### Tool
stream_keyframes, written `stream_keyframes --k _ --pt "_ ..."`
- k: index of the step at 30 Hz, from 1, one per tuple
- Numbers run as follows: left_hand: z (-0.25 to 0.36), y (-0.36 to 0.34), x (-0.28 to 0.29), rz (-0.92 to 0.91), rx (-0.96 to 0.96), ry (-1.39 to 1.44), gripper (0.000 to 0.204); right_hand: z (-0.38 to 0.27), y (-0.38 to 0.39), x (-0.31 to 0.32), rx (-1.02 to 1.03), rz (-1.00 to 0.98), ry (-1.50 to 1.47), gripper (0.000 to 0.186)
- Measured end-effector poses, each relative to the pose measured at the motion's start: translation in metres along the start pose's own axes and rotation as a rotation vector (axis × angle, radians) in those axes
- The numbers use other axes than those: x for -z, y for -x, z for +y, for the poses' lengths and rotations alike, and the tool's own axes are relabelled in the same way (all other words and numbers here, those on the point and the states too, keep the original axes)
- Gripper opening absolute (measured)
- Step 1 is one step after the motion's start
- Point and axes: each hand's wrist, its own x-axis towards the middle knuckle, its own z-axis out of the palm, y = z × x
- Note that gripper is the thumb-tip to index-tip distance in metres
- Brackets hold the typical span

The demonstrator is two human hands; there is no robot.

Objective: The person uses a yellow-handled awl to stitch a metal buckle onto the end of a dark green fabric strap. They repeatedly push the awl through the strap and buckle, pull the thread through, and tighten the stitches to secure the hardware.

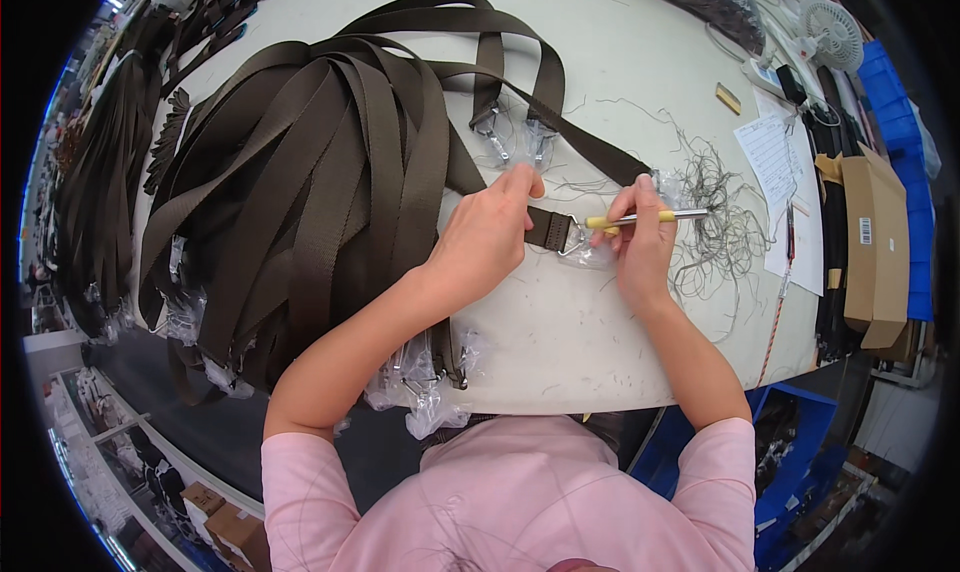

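My left hand [487, 227] is closed on a dark brown webbing strap [550, 229], near its stitched end. That end carries a metal ring [573, 237] and a fitting wrapped in clear plastic [592, 252]. Beside it, my right hand [645, 234] grips a slim yellow-and-silver pen-like tool [688, 214], held roughly level across the fingers. Another strap [600, 152] runs down to a plastic-wrapped end just behind the right hand. Two more strap ends with metal hooks in plastic [495, 137] lie beyond my left hand. The tool's exact kind is unclear.
A large heap of brown straps [340, 172] covers the table's left side, with wrapped hooks [415, 377] hanging over the front edge. Loose thread [720, 217] lies tangled at right, near paper sheets [770, 162], a small fan [830, 32] and a cardboard box [877, 247].
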Motion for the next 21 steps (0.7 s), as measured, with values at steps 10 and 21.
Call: stream_keyframes --k 10,21 --pt "0.012 0.001 -0.006 -0.162 0.041 0.122 0.032 -0.001 0.005 0.014 0.081 0.071 -0.186 0.05" --pt "0.004 -0.003 -0.019 -0.001 0.072 0.139 0.014 -0.006 0.019 -0.005 0.06 -0.004 0.025 0.059"
